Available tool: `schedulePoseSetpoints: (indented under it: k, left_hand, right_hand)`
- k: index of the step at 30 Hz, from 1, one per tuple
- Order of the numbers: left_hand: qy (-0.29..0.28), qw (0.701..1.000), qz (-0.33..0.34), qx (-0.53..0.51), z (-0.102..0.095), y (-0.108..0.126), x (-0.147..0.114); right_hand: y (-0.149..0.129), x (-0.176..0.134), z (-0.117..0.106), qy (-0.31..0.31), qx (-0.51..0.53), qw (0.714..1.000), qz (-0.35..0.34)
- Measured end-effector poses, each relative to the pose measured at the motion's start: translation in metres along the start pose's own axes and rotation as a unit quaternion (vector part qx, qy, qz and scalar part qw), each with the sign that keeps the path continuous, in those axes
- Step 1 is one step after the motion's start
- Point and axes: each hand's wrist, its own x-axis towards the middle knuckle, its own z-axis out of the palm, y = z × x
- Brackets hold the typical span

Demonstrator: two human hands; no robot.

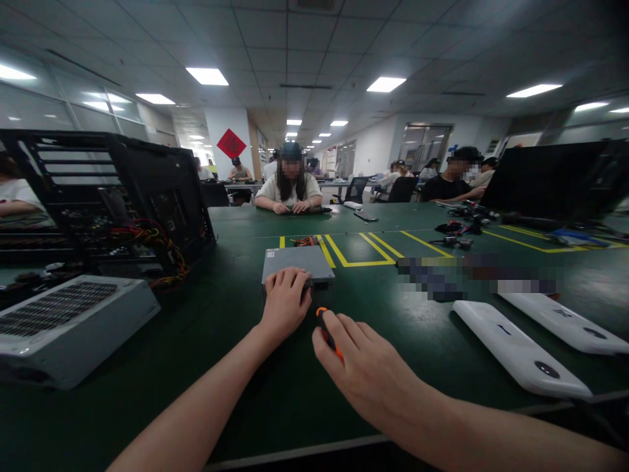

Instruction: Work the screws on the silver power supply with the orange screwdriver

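Note:
A grey metal computer power supply unit (pixel 299 261) sits on the green table in front of me, a small label on its top and a socket in its near side. My left hand (pixel 286 295) grips its near edge, fingers curled over the top. Just to the right, my right hand (pixel 356 347) is closed around an orange-and-black screwdriver (pixel 328 331). Only part of its handle shows; the shaft is hidden. The screwdriver is apart from the unit. Coloured cables (pixel 305 241) lie behind the unit.
An open black computer case (pixel 162 203) with loose wires stands at left, behind another grey power supply (pixel 73 321). Two white devices (pixel 521 347) lie at right, near cables (pixel 459 229) and a dark monitor (pixel 545 180). A person (pixel 289 180) sits across the table (pixel 236 406).

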Motion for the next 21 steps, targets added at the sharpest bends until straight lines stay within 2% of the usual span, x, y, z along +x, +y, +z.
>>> schedulePoseSetpoints:
  k: [3,9,11,14,16,21]
  left_hand:
    - [0.001,1.000,0.000,0.000,0.001,-0.001,0.000]
    - [-0.004,1.000,0.000,0.003,0.001,-0.001,0.000]
    - [-0.004,1.000,0.000,0.000,0.001,0.000,0.000]
    - [-0.006,1.000,-0.001,-0.001,0.000,0.000,0.000]
    - [-0.007,1.000,-0.003,-0.001,0.000,0.000,0.000]
    - [-0.011,1.000,0.002,0.000,0.000,-0.001,0.000]
  right_hand:
    - [0.007,0.003,-0.001,-0.010,-0.005,1.000,-0.014]
    - [0.014,-0.002,-0.001,-0.033,-0.033,0.995,0.084]
    - [0.009,-0.008,0.002,-0.028,-0.031,0.997,0.064]
    - [0.004,-0.013,0.007,-0.006,-0.004,1.000,-0.012]
    - [0.006,-0.014,0.008,0.000,0.003,1.000,-0.022]
    - [0.009,-0.014,0.008,-0.002,-0.021,0.996,0.082]
